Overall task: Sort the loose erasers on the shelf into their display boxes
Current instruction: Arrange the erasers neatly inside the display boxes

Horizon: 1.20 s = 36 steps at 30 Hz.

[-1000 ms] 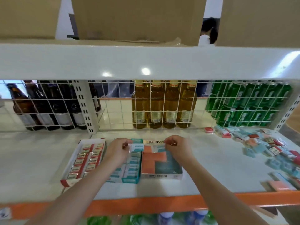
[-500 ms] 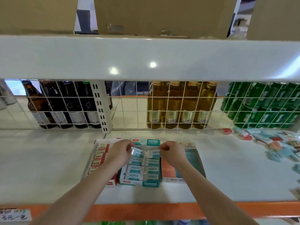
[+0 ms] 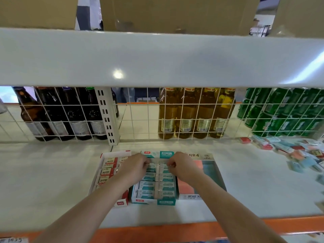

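Note:
Three display boxes stand side by side on the white shelf (image 3: 52, 172): a red box (image 3: 122, 202) with red-labelled erasers, a teal box (image 3: 165, 202) with rows of teal-and-white erasers, and a wider box (image 3: 217, 178) holding orange and teal erasers. My left hand (image 3: 135, 165) and my right hand (image 3: 182, 165) are low over the back row of the teal box, close together. Each pinches a teal eraser with curled fingers, the left-hand eraser (image 3: 151, 167) and the right-hand eraser (image 3: 164, 167) almost touching. A heap of loose erasers (image 3: 298, 151) lies at the far right.
A wire grid (image 3: 143, 120) backs the shelf, with dark bottles (image 3: 59, 116), yellow bottles (image 3: 194, 114) and green cans (image 3: 280, 113) behind it. The upper shelf edge (image 3: 157, 58) overhangs close above. An orange strip (image 3: 157, 232) marks the front edge.
Both hands have come down from above the teal box to its back row with their teal erasers. The view has shifted left and nearer, pushing the loose heap towards the right edge.

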{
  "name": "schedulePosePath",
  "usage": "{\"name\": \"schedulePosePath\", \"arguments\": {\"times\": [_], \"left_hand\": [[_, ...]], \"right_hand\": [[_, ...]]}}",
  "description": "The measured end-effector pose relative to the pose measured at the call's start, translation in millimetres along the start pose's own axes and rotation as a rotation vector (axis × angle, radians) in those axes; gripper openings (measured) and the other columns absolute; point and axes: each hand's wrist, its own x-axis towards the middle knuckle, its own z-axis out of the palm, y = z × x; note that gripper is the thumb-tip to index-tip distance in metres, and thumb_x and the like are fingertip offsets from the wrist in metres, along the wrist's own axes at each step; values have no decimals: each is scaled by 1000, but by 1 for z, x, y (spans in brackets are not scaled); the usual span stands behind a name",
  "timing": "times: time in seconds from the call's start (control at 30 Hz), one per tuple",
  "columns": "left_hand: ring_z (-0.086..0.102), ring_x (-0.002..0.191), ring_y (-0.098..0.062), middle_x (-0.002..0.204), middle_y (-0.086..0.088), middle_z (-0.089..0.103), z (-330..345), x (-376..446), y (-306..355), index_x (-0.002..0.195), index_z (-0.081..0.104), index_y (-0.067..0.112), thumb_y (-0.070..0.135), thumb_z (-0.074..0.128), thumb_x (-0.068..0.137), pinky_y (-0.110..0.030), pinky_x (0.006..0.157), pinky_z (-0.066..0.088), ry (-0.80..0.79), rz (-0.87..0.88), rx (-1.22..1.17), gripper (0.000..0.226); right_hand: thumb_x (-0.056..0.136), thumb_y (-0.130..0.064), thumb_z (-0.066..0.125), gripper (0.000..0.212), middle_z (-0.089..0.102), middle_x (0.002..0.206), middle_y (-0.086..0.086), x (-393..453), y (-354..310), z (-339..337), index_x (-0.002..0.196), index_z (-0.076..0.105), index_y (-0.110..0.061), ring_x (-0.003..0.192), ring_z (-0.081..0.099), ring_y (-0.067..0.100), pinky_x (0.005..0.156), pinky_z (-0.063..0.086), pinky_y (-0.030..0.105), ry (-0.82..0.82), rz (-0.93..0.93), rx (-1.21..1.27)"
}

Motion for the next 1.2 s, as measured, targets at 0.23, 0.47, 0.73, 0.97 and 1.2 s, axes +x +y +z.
{"name": "schedulePosePath", "arguments": {"times": [0.23,0.47,0.73,0.97,1.2], "left_hand": [[53,102,-14,118,1,53,0,-2,-1,119,59,19,24,45,96,-23,81,43,-90,83,172,28],[55,89,-14,110,-3,59,0,2,5,104,66,15,23,47,95,-23,70,41,-96,25,168,22],[56,108,-14,126,2,55,5,-2,31,127,54,27,26,45,96,-28,88,46,-36,8,129,33],[55,103,-10,121,4,56,26,15,92,118,58,24,25,47,95,-24,84,46,6,93,115,26],[55,102,-13,117,3,55,50,35,157,116,60,22,24,50,93,-27,89,47,-123,245,64,25]], "right_hand": [[89,-18,57,10,60,105,3,5,-1,4,89,66,-14,87,54,14,80,48,23,-38,-43,-138],[90,-21,57,14,52,106,-1,2,5,5,100,65,-16,92,51,12,80,45,20,14,-88,-99],[94,-19,47,25,56,115,0,-16,37,-19,114,62,-18,97,52,14,80,43,22,158,-38,-54],[93,-18,48,23,57,115,2,-46,92,-51,111,63,-20,101,56,19,87,47,26,204,148,-91],[92,-13,50,25,58,117,1,-81,161,-76,112,63,-20,106,55,18,89,43,22,243,254,-34]]}}
